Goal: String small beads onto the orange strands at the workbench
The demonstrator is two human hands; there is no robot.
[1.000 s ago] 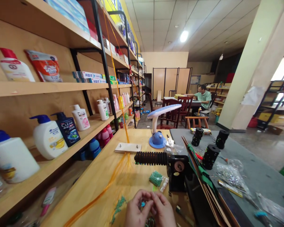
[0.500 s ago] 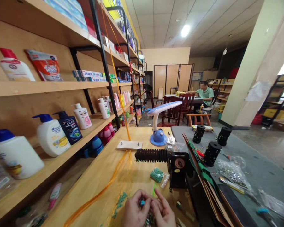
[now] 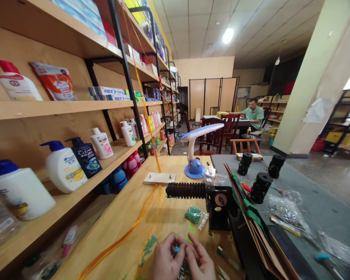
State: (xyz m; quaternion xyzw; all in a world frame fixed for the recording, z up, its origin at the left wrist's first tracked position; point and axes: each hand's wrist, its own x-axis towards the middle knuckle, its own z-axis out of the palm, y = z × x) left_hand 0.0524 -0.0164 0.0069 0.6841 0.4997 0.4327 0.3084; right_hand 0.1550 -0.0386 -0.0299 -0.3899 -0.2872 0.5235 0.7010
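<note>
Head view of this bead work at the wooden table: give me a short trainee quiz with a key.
1. True or false: a small blue bead sits between the left hand and the right hand.
2. What stands beyond the black ribbed roller? A) a kettle B) a blue desk lamp C) a sewing machine
3. Fill in: the seated co-worker wears a ____ shirt.

Key: 1 true; 2 B; 3 green.

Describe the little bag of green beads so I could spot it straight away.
Start at the long wooden table beside the shelves and find the black ribbed roller lying across it. Just below the roller's end sits a small clear plastic bag of green beads. It is bagged, unlike the loose green beads by the person's left hand.
</note>
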